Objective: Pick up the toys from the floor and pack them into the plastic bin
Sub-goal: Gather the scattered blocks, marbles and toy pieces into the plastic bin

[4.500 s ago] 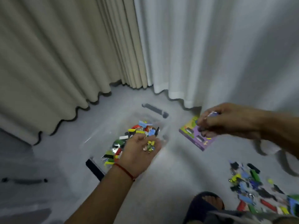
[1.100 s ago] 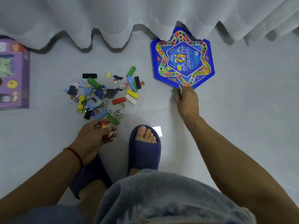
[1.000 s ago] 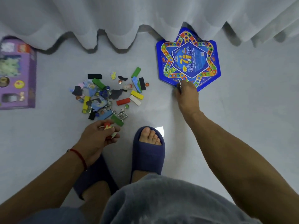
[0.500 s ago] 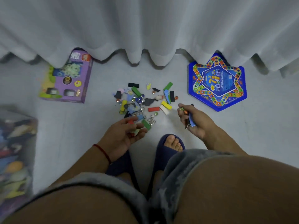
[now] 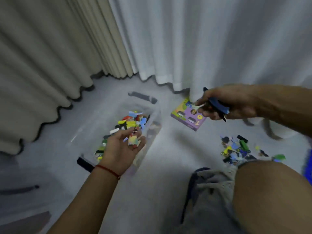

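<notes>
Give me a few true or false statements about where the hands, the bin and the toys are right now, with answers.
1. The left hand is over the clear plastic bin. True.
2. The right hand is empty. False: it holds a blue piece.
3. The bin is empty. False: colourful pieces already lie in it.
4. A pile of small toys lies on the floor. True.
5. The purple box is inside the bin. False: it lies on the floor beside it.
</notes>
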Demonstrator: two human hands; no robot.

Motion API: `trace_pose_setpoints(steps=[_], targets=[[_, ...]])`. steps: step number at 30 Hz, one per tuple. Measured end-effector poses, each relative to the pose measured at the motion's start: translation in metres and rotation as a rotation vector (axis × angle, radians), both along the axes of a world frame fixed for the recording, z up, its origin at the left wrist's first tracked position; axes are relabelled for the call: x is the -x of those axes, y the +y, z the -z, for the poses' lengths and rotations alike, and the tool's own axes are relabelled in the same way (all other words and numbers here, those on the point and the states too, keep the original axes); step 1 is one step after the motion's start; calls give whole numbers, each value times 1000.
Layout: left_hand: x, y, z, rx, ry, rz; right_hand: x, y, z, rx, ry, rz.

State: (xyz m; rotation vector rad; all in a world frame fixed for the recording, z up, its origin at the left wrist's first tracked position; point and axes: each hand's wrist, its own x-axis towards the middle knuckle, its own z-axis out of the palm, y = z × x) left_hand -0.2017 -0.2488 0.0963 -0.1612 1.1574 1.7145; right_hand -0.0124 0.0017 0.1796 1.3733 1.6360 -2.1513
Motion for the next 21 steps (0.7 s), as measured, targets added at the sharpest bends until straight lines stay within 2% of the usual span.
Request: trace_pose_setpoints(steps=[2,6,10,14,17,21], targets=[[24,-35,-8,37,-6,-115,63,-34,-9,-19,47,-127],[51,-64,-21,120,19,-307,155,-102,-3,13,134,-140],[66,-59,-25,113,1,-326,178,-115,2,-2,110,-193],[61,-32,-21,207,79,-224,122,-63,-1,-151,30,-210],[39,5,-29,269,235,-28,38,-9,9,-256,-5,-40],[-7,78,-58,93,381,335,-107,37,49,-414,-223,222]])
